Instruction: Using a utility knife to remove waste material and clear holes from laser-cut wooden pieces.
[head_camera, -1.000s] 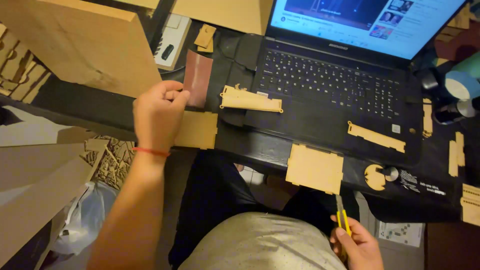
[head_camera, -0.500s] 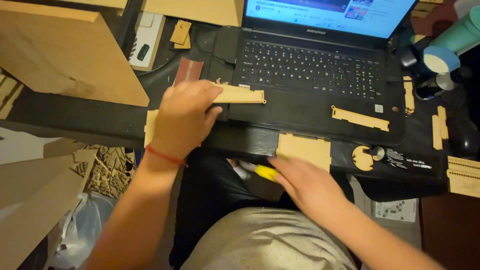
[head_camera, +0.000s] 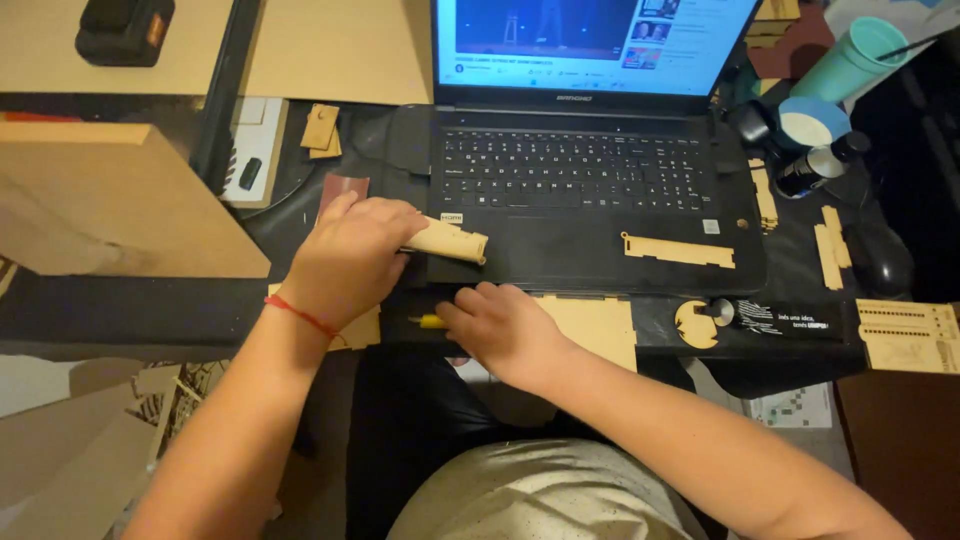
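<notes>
On the laptop (head_camera: 600, 200) palm rest, your left hand (head_camera: 350, 260) clamps a wooden strip (head_camera: 450, 240), its long axis running left to right. Just below and right of it, your right hand (head_camera: 505, 330) closes on a yellow tool (head_camera: 430, 321).

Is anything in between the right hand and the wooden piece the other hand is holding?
Nothing visible. The right hand, with a yellow tool under it, sits just below the wooden piece that the left hand holds on the laptop; only bare laptop edge lies between.
</notes>
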